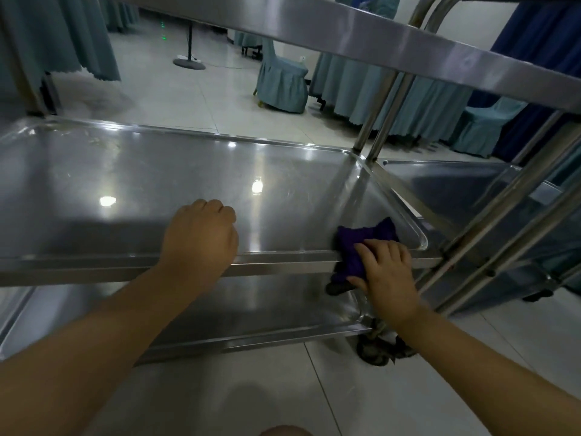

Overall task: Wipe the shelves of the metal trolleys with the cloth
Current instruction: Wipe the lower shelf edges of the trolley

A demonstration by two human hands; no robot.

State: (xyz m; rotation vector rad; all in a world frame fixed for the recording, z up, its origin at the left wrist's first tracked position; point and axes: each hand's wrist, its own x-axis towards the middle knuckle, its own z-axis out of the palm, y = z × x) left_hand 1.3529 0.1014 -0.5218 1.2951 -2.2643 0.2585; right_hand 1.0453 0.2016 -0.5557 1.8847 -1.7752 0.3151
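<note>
The left hand [201,237] rested fisted on the gleaming steel shelf [110,171], the right hand [386,272] gripping the purple cloth [349,256]; teal-draped chairs [281,83] stood beyond.

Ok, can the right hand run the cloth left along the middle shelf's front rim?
Probably only partway: the right hand holds the cloth on the front rim, but the left hand rests across it further left.

Head view – close, forward and down over middle shelf [188,171]
</note>
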